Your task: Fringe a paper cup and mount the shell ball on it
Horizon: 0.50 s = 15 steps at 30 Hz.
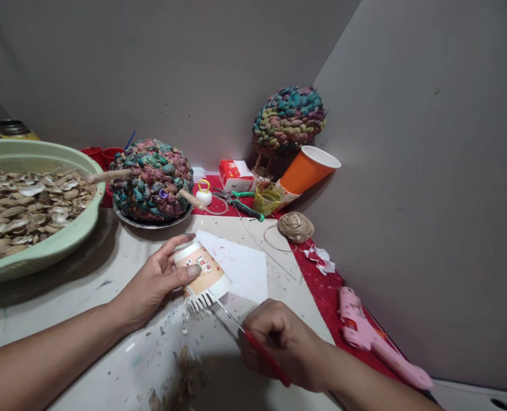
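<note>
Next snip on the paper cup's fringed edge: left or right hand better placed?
Right hand, I'd judge: it holds the red-handled scissors, blades at the paper cup's partly slit edge. The left hand is busy gripping the cup.

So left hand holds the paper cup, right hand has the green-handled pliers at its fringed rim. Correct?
Wrong tool: the head view shows red-handled scissors in the right hand; the green-handled pliers lie farther back, untouched. The rest stands: the left hand holds the paper cup, and the tool is at its fringed rim.
</note>
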{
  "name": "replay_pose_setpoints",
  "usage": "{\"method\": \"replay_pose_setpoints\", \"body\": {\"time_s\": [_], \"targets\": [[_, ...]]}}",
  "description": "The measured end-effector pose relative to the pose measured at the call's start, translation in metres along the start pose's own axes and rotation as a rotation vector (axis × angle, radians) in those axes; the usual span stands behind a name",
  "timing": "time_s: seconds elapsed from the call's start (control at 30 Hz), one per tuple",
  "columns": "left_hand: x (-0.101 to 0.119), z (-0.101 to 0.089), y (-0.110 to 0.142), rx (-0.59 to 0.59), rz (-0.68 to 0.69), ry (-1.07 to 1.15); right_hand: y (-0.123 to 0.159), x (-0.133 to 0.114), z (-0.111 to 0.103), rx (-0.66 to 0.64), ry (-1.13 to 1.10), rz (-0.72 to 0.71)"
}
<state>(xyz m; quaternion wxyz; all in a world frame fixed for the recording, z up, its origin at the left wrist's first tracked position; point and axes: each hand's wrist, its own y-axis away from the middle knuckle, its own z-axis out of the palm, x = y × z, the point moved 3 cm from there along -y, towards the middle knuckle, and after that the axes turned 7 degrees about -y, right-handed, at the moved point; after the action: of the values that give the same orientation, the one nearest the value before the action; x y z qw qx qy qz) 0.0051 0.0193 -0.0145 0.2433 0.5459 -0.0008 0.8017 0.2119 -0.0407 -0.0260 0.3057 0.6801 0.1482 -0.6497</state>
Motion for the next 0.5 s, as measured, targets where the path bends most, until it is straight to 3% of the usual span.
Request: {"method": "replay_pose_setpoints", "body": {"time_s": [0.27, 0.5], "targets": [[-0.0014, -0.0001, 0.0000, -0.052, -0.014, 0.059, -0.0007, -0.0060, 0.0043, -0.050, 0.032, 0.035], [0.0029, -0.0018, -0.0013, 0.001, 0.016, 0.071, -0.0008, -0.0065, 0.0041, -0.109, 0.065, 0.090]]}}
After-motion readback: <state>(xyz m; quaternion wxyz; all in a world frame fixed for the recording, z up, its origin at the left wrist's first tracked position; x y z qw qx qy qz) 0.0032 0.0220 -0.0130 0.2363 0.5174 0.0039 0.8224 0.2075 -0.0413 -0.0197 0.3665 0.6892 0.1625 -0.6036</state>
